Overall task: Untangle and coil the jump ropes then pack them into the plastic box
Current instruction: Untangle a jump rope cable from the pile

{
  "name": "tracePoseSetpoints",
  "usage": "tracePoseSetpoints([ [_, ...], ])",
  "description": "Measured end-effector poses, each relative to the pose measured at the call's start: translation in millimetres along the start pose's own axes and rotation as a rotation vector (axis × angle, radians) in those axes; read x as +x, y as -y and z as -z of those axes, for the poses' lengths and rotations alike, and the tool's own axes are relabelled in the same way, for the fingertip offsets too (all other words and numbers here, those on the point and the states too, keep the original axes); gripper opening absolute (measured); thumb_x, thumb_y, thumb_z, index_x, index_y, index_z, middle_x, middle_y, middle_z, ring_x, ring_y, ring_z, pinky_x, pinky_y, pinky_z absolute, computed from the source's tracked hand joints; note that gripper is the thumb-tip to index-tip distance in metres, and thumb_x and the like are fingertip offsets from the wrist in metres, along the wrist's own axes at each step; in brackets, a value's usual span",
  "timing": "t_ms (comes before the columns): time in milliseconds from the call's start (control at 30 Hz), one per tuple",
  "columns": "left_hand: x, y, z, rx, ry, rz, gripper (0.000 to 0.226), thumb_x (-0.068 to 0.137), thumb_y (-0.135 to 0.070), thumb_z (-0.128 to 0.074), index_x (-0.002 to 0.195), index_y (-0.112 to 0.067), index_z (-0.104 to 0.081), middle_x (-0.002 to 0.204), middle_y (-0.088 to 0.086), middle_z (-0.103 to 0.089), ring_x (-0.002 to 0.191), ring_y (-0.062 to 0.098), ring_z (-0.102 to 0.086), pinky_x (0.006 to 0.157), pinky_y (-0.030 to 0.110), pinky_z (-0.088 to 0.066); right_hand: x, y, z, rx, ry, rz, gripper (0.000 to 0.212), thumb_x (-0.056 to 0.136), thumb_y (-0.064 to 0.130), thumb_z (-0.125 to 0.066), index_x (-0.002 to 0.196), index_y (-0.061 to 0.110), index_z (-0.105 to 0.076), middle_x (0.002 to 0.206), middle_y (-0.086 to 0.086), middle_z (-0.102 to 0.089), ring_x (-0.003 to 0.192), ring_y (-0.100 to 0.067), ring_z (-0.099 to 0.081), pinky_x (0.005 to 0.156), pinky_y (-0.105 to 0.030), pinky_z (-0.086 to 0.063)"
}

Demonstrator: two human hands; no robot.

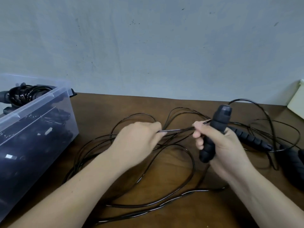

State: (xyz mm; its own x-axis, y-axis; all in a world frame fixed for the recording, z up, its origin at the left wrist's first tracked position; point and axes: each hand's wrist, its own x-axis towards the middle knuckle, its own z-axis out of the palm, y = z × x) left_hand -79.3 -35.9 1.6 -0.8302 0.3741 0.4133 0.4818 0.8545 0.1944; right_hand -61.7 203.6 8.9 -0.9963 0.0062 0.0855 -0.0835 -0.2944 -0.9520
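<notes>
Plastic box (37, 122) far left, cut off, contents murky. Left hand (138, 139) grip pinches rope strands (177, 130), fingertips hidden. Right hand (220, 148) grip wraps a handle (219, 124). Loose rope sprawls tangled on bench (131, 104); dark object (296, 163) cropped right.

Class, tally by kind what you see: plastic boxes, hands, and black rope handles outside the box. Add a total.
Plastic box: 1
Hands: 2 (left hand pinching the rope, right hand)
Black handles outside the box: 2 (held handle, lying handle on the table); dark shape at right edge too blurred to count
Total: 5
</notes>
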Motion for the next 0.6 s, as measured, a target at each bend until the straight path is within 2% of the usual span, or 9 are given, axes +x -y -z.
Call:
tracePoseSetpoints([
  [133,5.2,37.1,14.2,-0.023,-0.043,0.155,0.036,0.107,-0.052,-0.046,0.082,-0.027,-0.048,0.065,-0.006,-0.054,0.064,0.018,-0.054,0.060,0.040,-0.051,13.7,18.3,23.3,0.152,-0.115,0.011,0.006,0.097,0.013,-0.071,0.098,0.010,-0.066,0.076,-0.003,-0.060,0.061,-0.012,-0.047,0.053,-0.020,-0.043],
  [233,5.3,41.2,17.1,-0.085,-0.036,0.189,0.042,0.108,-0.056,-0.041,0.082,-0.025,-0.051,0.064,-0.002,-0.056,0.062,0.019,-0.056,0.059,0.044,-0.052,15.2,14.5,25.6,0.154,-0.117,0.009,0.009,0.099,0.015,-0.070,0.103,0.008,-0.066,0.081,-0.004,-0.065,0.062,-0.013,-0.049,0.053,-0.021,-0.044],
  [367,3.3,22.7,13.8,-0.104,0.012,0.170,0.048,0.108,-0.059,-0.031,0.086,-0.022,-0.053,0.064,0.000,-0.058,0.063,0.021,-0.058,0.063,0.046,-0.054,9.3,-0.2,12.3,0.077,-0.113,-0.011,0.036,0.098,0.022,-0.072,0.124,-0.003,-0.069,0.095,-0.013,-0.076,0.067,-0.014,-0.058,0.054,-0.022,-0.046],
  [467,1.6,13.1,12.9,-0.135,0.026,0.189,0.057,0.106,-0.063,-0.023,0.086,-0.020,-0.055,0.064,0.001,-0.056,0.062,0.022,-0.057,0.065,0.045,-0.053,5.8,-12.4,3.3,0.063,-0.162,-0.120,0.045,0.099,0.030,-0.073,0.131,0.000,-0.064,0.107,-0.019,-0.080,0.070,-0.015,-0.068,0.052,-0.023,-0.050],
  [600,0.4,12.3,13.7,-0.210,-0.057,0.304,0.059,0.110,-0.060,-0.025,0.077,-0.023,-0.058,0.055,-0.003,-0.049,0.056,0.017,-0.054,0.059,0.037,-0.046,3.4,-20.0,0.0,0.014,-0.132,-0.335,0.048,0.098,0.035,-0.073,0.124,-0.004,-0.067,0.107,-0.023,-0.080,0.066,-0.016,-0.073,0.050,-0.023,-0.055],
])
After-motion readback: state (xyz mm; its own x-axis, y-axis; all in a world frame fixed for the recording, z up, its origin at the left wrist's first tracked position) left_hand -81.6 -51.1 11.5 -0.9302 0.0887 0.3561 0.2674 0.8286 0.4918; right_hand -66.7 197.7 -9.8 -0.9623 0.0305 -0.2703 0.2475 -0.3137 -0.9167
